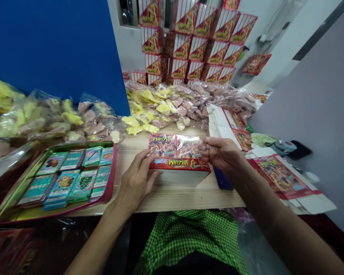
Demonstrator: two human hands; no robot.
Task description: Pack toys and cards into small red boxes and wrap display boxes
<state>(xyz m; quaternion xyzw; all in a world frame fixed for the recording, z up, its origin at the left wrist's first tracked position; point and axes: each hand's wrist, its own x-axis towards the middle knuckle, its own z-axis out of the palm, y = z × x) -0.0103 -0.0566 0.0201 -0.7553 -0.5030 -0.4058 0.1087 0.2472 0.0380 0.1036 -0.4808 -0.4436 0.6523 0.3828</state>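
Note:
A white box with a red printed band stands on the wooden table, with several shiny red foil packets lying along its top. My left hand rests against the box's left end, fingers spread. My right hand sits over the right end of the packets, fingers curled and close to the thumb. Whether it pinches a packet is hidden by the fingers. A small blue object lies on the table under my right wrist.
To the left, a metal tray holds several packs of trading cards. Plastic bags of yellow and pink items lie behind the table. Flat printed red box blanks lie to the right. Stacked red boxes rise behind.

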